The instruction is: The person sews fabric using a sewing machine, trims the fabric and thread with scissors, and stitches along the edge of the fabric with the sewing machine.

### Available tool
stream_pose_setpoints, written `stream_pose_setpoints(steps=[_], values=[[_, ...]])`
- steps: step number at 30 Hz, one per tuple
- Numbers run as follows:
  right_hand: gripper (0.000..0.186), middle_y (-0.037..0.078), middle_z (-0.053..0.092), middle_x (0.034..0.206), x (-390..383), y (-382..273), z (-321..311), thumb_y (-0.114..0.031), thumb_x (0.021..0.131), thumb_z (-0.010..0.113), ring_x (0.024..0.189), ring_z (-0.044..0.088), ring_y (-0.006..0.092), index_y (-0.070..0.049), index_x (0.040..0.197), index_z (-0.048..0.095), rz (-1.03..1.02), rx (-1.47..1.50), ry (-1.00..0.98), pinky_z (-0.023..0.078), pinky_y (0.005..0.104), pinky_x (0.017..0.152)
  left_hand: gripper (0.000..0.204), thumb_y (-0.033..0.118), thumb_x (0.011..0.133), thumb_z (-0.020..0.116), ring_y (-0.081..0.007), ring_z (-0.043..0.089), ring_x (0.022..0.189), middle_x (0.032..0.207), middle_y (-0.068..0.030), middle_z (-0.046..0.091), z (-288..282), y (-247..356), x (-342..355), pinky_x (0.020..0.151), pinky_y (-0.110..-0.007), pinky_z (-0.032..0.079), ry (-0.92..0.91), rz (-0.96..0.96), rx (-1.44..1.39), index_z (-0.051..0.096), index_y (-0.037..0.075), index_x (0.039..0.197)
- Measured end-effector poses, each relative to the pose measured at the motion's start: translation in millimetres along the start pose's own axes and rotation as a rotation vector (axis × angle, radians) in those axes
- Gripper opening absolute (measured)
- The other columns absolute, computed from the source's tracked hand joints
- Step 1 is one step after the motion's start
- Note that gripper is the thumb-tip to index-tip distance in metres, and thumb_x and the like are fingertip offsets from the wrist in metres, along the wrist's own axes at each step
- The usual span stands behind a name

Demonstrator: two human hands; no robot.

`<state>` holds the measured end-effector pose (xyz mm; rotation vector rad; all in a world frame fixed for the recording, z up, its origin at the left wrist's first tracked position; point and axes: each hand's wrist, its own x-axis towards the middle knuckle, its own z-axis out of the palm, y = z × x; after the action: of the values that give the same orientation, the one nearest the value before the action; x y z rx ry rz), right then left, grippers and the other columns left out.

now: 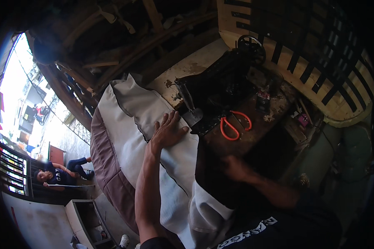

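Note:
My left hand (170, 128) lies flat with its fingers stretched out on a large piece of light grey fabric (124, 124). Dark stitched edges run along this fabric, which drapes from the sewing table down to my lap. Just beyond my fingertips stands a black sewing machine (214, 76), with the fabric's edge close to its needle end. My right hand (236, 169) is low at the near side of the table, in deep shadow; its fingers are too dim to make out. A mauve fabric section (112, 166) hangs on the left beside the grey one.
A cutting tool with orange-red handles (230, 130) lies on the worn tabletop (257, 120) right of the needle. The machine's handwheel (253, 47) is at the back. A slatted wooden panel (286, 54) rises behind. On the left, another person (62, 172) reclines near an open cabinet (85, 224).

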<state>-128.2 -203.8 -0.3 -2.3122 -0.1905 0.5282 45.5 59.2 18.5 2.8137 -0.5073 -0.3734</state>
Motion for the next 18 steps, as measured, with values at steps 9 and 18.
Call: stream_pose_setpoints(steps=[9,18], values=[[0.041,0.023,0.074,0.094,-56.3,28.9,0.0,-0.045,0.1,0.065,0.09,0.075,0.0363,-0.006,0.109,0.076,0.083,0.347,-0.095,0.057,0.0444,0.081,0.085,0.063,0.084,0.072,-0.0379,0.026,0.156,0.165,-0.0172,0.038,21.9,50.7,-26.2,0.124,-0.065,0.014,0.282,0.129,-0.073,0.056,0.006,0.145],[0.045,0.02,0.074,0.096,-69.1,32.6,-17.8,-0.05,0.101,0.062,0.092,0.074,0.0351,-0.009,0.114,0.075,0.287,0.285,-0.277,0.056,0.0434,0.082,0.083,0.056,0.081,0.077,-0.043,0.03,0.153,0.155,-0.0246,0.04,20.6,72.2,-16.0,0.121,-0.07,0.014,0.291,0.15,-0.144,0.056,0.004,0.143]])
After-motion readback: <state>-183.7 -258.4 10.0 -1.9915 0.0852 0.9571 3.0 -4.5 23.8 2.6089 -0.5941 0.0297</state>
